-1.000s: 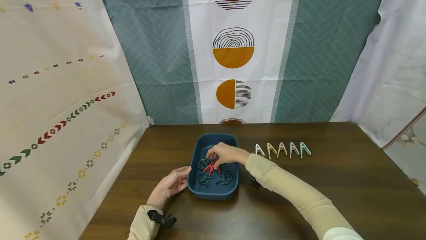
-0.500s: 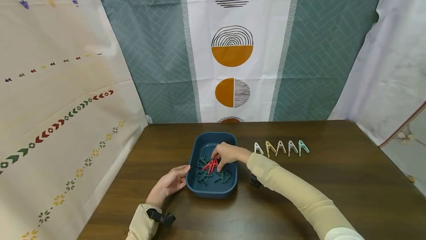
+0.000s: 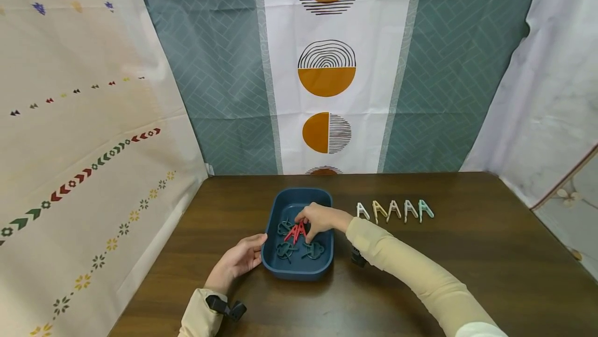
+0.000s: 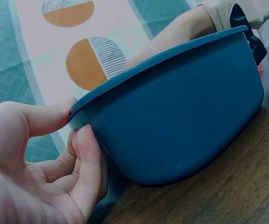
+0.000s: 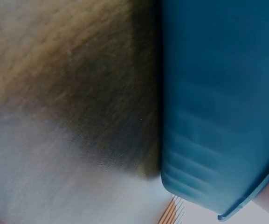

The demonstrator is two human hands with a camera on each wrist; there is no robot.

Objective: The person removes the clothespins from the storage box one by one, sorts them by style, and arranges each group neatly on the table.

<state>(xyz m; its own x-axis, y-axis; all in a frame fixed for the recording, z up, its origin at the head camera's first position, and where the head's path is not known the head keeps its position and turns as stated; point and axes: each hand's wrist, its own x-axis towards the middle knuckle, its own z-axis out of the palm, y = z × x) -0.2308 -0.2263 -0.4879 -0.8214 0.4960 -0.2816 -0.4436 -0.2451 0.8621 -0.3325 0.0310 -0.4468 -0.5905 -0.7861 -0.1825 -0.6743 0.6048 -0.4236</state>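
A dark blue plastic bin (image 3: 299, 274) stands on the table. My left hand (image 3: 239, 260) holds its left side; in the left wrist view the thumb rests at the rim and the curled fingers lie against the outer wall. My right hand (image 3: 320, 221) reaches inside, thumb and forefinger on either side of a red clothespin (image 3: 301, 229). Another red clothespin (image 3: 291, 233) lies just left of it. Around them on the bin floor are several dark green clips, one of them a green clip (image 3: 313, 250) below the thumb. The right wrist view shows the bin's outer wall (image 5: 218, 102), not the fingers.
Right of the bin, several pale clothespins stand in a row on the brown table (image 3: 402, 254), from a white clothespin (image 3: 363, 211) to a mint-green clothespin (image 3: 425, 210). Behind the table hangs a patterned curtain (image 3: 233, 93).
Inside the bin, my right hand has shifted slightly right, and the red clothespins now lie closer side by side. My left hand stays on the bin.
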